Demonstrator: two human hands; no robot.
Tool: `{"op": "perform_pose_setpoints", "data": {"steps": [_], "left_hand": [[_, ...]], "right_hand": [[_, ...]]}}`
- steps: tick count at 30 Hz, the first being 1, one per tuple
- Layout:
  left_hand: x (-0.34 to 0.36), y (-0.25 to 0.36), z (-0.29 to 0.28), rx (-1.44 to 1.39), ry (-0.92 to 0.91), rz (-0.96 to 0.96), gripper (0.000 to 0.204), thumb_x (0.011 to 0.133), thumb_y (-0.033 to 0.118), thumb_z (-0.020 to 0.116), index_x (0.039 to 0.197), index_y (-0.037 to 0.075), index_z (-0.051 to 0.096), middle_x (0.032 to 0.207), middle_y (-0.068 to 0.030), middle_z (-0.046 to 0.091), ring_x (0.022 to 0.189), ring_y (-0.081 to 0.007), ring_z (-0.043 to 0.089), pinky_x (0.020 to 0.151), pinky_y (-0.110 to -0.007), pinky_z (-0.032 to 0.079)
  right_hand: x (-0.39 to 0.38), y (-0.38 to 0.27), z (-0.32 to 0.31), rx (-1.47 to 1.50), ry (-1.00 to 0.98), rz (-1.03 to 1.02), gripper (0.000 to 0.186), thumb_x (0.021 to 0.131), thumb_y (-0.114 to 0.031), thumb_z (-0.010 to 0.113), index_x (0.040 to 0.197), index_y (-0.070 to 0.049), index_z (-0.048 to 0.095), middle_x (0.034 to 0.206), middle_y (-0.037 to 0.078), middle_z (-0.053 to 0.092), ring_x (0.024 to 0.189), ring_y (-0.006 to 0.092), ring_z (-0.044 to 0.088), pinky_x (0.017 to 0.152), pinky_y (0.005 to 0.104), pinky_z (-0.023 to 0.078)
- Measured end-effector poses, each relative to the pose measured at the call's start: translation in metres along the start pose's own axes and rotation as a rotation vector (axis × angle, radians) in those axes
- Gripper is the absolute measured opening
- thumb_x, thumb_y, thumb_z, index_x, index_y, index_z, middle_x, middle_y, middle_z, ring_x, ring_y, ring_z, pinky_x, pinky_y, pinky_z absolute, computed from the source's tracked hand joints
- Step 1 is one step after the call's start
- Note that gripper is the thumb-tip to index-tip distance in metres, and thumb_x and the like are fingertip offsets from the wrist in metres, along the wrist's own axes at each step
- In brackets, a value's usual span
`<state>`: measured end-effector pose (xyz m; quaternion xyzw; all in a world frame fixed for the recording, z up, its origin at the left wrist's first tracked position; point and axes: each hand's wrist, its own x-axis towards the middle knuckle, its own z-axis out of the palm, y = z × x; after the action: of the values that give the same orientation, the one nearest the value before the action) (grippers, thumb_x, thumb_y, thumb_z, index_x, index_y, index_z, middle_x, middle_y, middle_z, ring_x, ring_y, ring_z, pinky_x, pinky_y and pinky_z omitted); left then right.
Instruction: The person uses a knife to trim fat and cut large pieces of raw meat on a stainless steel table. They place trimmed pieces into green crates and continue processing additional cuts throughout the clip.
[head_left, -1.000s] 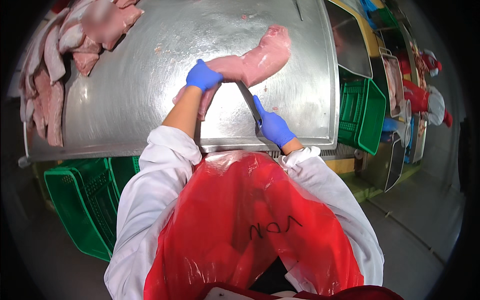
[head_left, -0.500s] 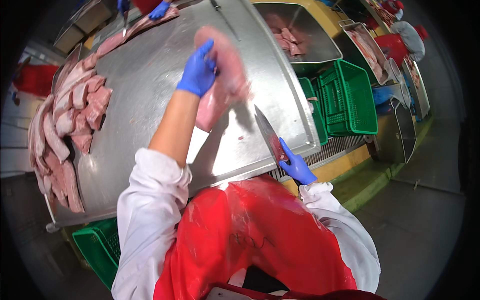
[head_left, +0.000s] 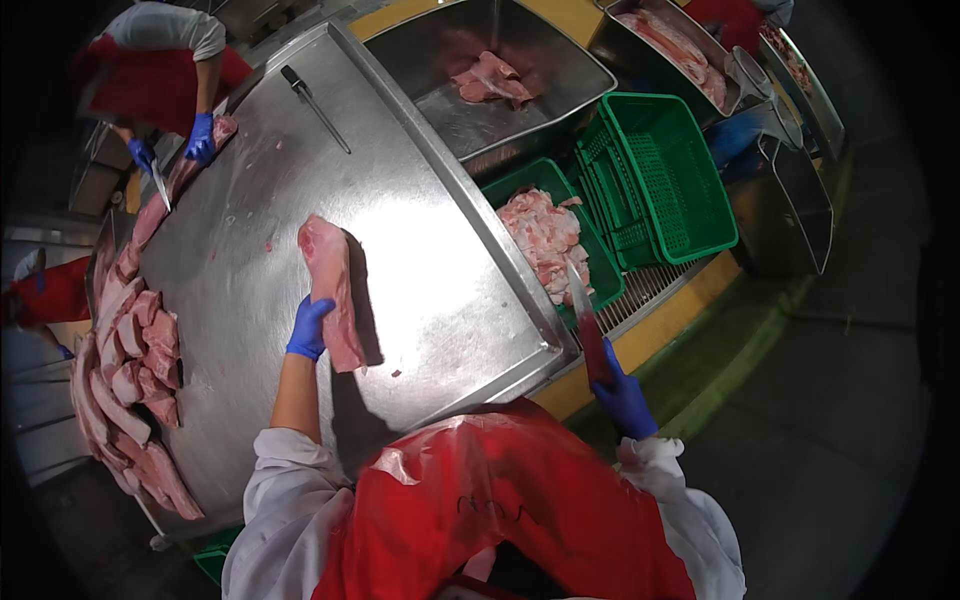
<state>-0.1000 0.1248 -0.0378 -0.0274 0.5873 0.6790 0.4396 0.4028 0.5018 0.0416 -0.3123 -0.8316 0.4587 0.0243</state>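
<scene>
In blue gloves, both my hands are busy. My left hand (head_left: 312, 328) is closed on the near part of a long pink piece of meat (head_left: 328, 268), held over the steel table (head_left: 230, 330), where it casts a shadow. My right hand (head_left: 624, 395) grips a knife (head_left: 590, 335) off the table's right edge. The blade points away from me, in front of a green crate (head_left: 572, 172) holding pale meat trimmings (head_left: 545, 235); whether it touches them I cannot tell.
A pile of meat strips (head_left: 130, 350) lies along the table's left side. A sharpening steel (head_left: 318, 110) rests at the far end. Across the table a person (head_left: 160, 70) cuts meat. An empty-looking green crate (head_left: 670, 180) and a steel tub (head_left: 440, 60) with meat stand right.
My view has shifted. The meat, blurred before, now hangs or lies lengthwise in my left hand. My right hand has moved the knife from above the table out to the trimmings crate.
</scene>
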Motion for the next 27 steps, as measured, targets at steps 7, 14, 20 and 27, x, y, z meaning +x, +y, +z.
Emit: {"op": "perform_pose_setpoints", "data": {"steps": [7, 14, 20, 27], "left_hand": [[0.176, 0.165, 0.179, -0.189, -0.257, 0.180, 0.039, 0.094, 0.018, 0.060, 0.131, 0.010, 0.058, 0.121, -0.0077, 0.064, 0.117, -0.0235, 0.058, 0.103, -0.039, 0.046], [0.312, 0.212, 0.062, 2.039, 0.171, 0.836, 0.047, 0.081, 0.013, 0.066, 0.128, 0.016, 0.060, 0.126, -0.0189, 0.062, 0.107, -0.0402, 0.064, 0.091, -0.048, 0.051], [0.259, 0.191, 0.096, 1.861, 0.049, 0.828, 0.017, 0.077, 0.010, 0.064, 0.093, 0.012, 0.068, 0.086, -0.0175, 0.068, 0.088, -0.0385, 0.066, 0.078, -0.050, 0.051], [0.136, 0.095, 0.160, 1.727, 0.003, 0.992, 0.038, 0.078, 0.033, 0.071, 0.109, 0.010, 0.068, 0.103, -0.0179, 0.067, 0.099, -0.0383, 0.061, 0.092, -0.051, 0.047]], "right_hand": [[0.034, -0.012, -0.010, -0.002, -0.066, 0.192, 0.088, 0.084, -0.006, 0.068, 0.159, -0.020, 0.023, 0.089, 0.025, 0.067, 0.083, 0.0416, 0.070, 0.070, 0.0429, 0.053], [0.040, -0.021, -0.004, -0.095, -0.039, 0.248, 0.089, 0.085, -0.008, 0.068, 0.160, -0.019, 0.021, 0.086, 0.027, 0.065, 0.078, 0.0472, 0.065, 0.065, 0.0466, 0.050], [0.024, -0.024, 0.006, -0.105, -0.047, 0.291, 0.089, 0.086, -0.007, 0.067, 0.160, -0.019, 0.020, 0.086, 0.027, 0.065, 0.077, 0.0478, 0.064, 0.065, 0.0471, 0.050], [0.060, -0.048, 0.014, 0.004, -0.052, 0.041, 0.082, 0.088, -0.008, 0.068, 0.158, -0.015, 0.026, 0.087, 0.024, 0.069, 0.074, 0.0409, 0.068, 0.063, 0.0441, 0.051]]}}
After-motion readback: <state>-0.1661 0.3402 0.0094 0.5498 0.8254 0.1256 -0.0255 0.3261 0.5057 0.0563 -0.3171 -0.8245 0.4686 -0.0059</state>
